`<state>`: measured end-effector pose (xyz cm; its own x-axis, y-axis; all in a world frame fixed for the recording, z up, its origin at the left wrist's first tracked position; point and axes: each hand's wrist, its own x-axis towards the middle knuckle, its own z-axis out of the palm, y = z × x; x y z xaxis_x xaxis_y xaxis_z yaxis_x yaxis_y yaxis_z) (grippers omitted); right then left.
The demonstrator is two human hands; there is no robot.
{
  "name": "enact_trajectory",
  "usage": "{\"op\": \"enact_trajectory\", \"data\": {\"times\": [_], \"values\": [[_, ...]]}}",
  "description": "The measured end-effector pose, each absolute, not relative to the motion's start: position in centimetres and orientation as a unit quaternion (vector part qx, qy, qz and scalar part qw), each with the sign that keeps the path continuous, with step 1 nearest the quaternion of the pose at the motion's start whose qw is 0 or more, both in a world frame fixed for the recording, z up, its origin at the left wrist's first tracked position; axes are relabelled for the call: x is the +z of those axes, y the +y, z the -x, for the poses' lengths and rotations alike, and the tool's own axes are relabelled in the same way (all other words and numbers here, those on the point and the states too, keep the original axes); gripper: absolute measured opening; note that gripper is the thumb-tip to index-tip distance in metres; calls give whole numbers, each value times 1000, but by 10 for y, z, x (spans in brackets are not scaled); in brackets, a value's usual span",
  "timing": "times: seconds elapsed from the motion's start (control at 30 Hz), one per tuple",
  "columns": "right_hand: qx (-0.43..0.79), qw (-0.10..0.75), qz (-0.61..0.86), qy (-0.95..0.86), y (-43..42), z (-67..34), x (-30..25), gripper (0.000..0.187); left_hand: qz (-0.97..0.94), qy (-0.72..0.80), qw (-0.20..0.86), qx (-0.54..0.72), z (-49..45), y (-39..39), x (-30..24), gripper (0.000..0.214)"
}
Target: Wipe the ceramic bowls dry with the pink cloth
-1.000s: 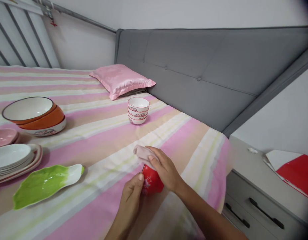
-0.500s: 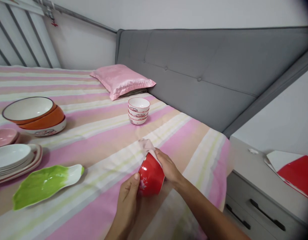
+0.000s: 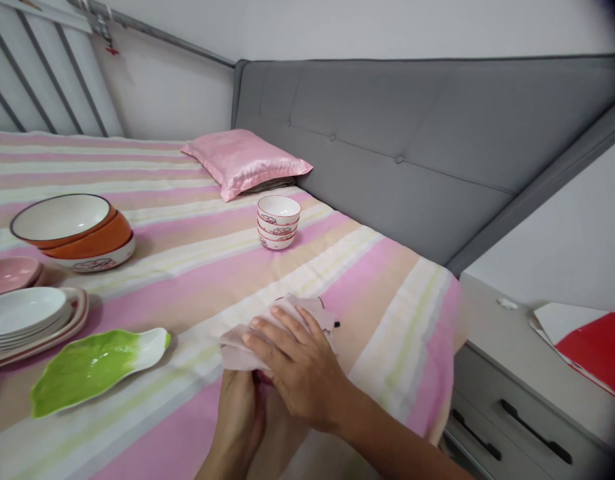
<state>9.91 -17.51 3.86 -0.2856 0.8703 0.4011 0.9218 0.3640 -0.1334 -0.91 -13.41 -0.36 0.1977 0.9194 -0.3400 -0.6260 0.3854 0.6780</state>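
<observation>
A pale pink cloth [image 3: 242,347] is draped over the red bowl [image 3: 263,377], which is hidden except for a small dark strip below the cloth's edge. My right hand [image 3: 302,367] presses the cloth down over the bowl from above, its fingers stretched across the fabric. Underneath, my left hand [image 3: 237,407] holds the bowl from the near left side, with its fingertips covered by the cloth. Beyond my hands stands a stack of small white bowls [image 3: 278,227] with red rims. A green leaf-shaped dish [image 3: 94,367] lies to the left.
At the left are orange and white large bowls [image 3: 87,233], stacked white oval plates [image 3: 24,310] and a pink dish [image 3: 10,275]. A pink pillow [image 3: 244,160] lies by the grey headboard [image 3: 367,133]. On the right, a nightstand [image 3: 497,340] carries a red and white bag [image 3: 587,340].
The cloth has spread from the bowl's rim to over the whole bowl. My right hand has moved left onto its top, and my left hand has shifted beneath the cloth.
</observation>
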Motion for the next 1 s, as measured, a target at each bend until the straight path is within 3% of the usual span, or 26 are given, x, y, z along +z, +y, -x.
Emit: {"op": "enact_trajectory", "data": {"times": [0.63,0.87,1.0], "values": [[-198,225,561,-771,-167,-104,-4,48,-29,277,825,491,14,-123,17,50],[-194,240,551,-775,-168,-110,-4,48,-6,139,866,481,22,-122,3,46],[-137,239,549,-789,-171,-111,-6,49,7,149,856,495,24,-120,1,44]]}}
